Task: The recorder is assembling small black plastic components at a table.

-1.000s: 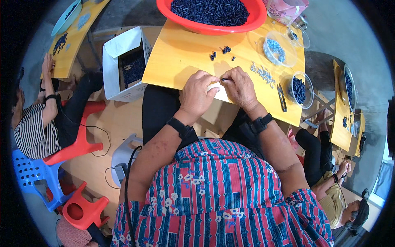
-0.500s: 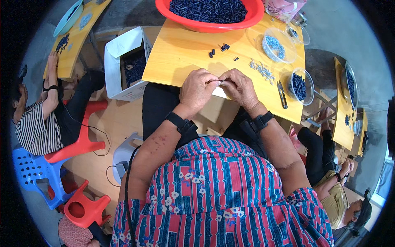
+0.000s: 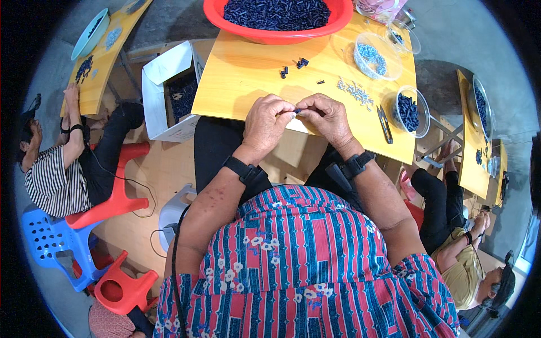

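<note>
My left hand (image 3: pixel 267 121) and my right hand (image 3: pixel 329 117) meet at the near edge of the yellow table (image 3: pixel 236 79). Thumbs and forefingers of both pinch one small dark blue piece (image 3: pixel 297 110) between them, mostly covered by the fingertips. Beyond my hands lie several short dark blue pieces (image 3: pixel 302 62) and a lone dark one (image 3: pixel 320 82). To the right are a scatter of small silvery pieces (image 3: pixel 356 93) and dark-handled pliers (image 3: pixel 385 124).
A red basin (image 3: pixel 276 35) of dark pieces stands at the far edge. Clear tubs (image 3: pixel 417 134) hold dark and pale blue pieces on the right. A white box (image 3: pixel 163 70) stands left of the table. People sit at side tables (image 3: pixel 104 73), with red and blue stools (image 3: pixel 51 236) at left.
Both hands stay together on the small piece, with the fingertips shifted slightly. The whole view has moved a little, so the table appears slightly further left.
</note>
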A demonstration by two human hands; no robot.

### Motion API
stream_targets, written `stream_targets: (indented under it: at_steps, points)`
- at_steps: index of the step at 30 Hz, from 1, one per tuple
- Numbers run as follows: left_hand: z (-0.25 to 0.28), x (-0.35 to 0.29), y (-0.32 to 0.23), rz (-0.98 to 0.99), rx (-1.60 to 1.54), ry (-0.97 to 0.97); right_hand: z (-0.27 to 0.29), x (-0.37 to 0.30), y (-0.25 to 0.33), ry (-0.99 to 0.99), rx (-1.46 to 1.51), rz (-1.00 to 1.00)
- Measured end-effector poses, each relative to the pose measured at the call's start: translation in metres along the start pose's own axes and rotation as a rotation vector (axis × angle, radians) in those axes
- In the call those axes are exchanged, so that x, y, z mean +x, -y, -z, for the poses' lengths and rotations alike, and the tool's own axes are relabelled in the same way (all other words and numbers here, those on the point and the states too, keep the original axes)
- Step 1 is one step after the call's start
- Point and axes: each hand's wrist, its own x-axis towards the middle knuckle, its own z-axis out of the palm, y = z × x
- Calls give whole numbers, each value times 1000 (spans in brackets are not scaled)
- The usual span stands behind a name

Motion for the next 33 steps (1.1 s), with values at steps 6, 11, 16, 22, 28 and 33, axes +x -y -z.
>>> stream_targets:
  at_steps: [6,11,16,22,28,33]
  points:
    - [1,0,-2,-6,22,17,-1,-2,1,26,86,-18]
    - [-4,-2,1,-7,32,-49,-2,-1,4,14,29,-6]
    - [-7,-2,0,7,43,-75,-4,-1,4,-5,8,3]
    - [-4,-1,-6,55,41,-60,-3,-1,6,30,-103,-26]
    - [-2,-1,-4,31,47,-13,-4,0,12,44,47,-176]
    - [1,-1,-2,7,54,13,-2,1,14,48,-19,-67]
